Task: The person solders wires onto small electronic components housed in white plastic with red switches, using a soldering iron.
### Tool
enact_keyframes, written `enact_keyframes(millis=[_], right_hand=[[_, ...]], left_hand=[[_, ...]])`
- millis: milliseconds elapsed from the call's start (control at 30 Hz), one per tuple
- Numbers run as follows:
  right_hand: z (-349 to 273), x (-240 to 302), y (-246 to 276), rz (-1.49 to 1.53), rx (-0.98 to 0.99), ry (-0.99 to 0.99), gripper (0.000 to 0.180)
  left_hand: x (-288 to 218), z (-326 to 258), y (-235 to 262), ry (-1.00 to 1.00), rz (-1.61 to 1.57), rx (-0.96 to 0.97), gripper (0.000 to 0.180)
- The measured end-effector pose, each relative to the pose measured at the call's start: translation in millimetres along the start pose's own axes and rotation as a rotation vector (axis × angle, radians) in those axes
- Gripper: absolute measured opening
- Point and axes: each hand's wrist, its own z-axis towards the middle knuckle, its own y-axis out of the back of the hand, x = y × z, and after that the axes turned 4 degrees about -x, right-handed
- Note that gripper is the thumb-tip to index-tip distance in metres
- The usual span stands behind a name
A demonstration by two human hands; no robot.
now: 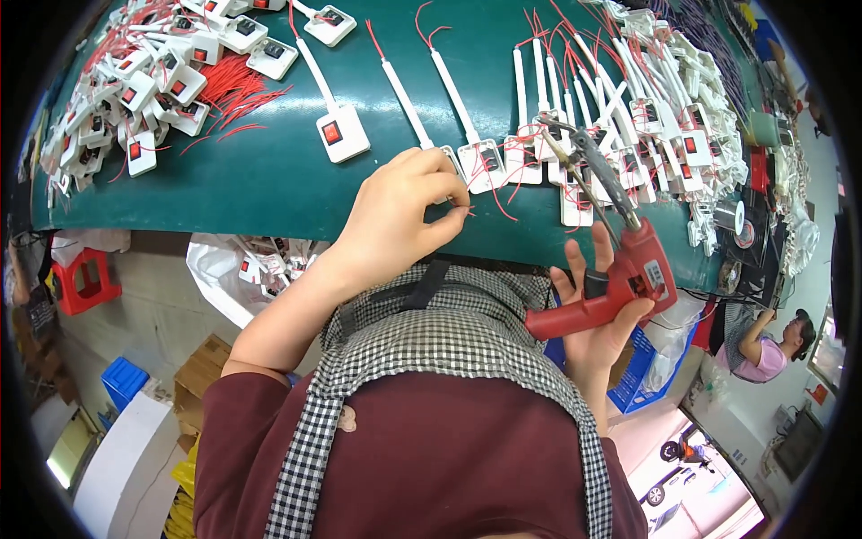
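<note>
Left grip (404,211) pinching red wire (460,209), right grip (603,310) clasping red soldering gun (620,269), switches (530,162) crowding table (269,189)

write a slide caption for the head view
Left hand pinches a red wire at a white switch unit; right hand holds a red soldering gun.

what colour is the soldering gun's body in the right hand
Red, with a dark trigger; the soldering gun in the right hand shows in the head view.

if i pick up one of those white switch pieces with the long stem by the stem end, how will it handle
The white switch piece looks like moulded plastic, so probably light and stiff. Its square head with the red button is wider than the thin stem, so held by the stem it would likely droop head-down. The thin red wires at the stem tip curl loosely, so they are probably floppy and may snag on neighbours.
</note>
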Motion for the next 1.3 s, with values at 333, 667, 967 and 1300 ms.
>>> enact_keyframes(millis=[333, 667, 967, 1300], right_hand=[[-16.0, 20.2, -8.7, -0.363, -0.061, -0.083, 0.088], [-14.4, 19.4, -12.9, -0.518, 0.007, -0.198, 0.079], [-8.6, 18.5, -28.3, -0.546, -0.072, -0.208, 0.07], [-11.3, 17.1, -29.5, -0.59, -0.121, -0.207, 0.067]], left_hand=[[14.9, -4.3, 1.2, 0.153, 0.052, -0.327, 0.007], [25.5, -1.6, 1.6, 0.097, -0.003, -0.225, 0.012], [27.6, -3.9, 2.0, 0.074, -0.061, -0.215, 0.012], [26.3, -4.9, 1.2, 0.103, -0.086, -0.203, 0.011]])
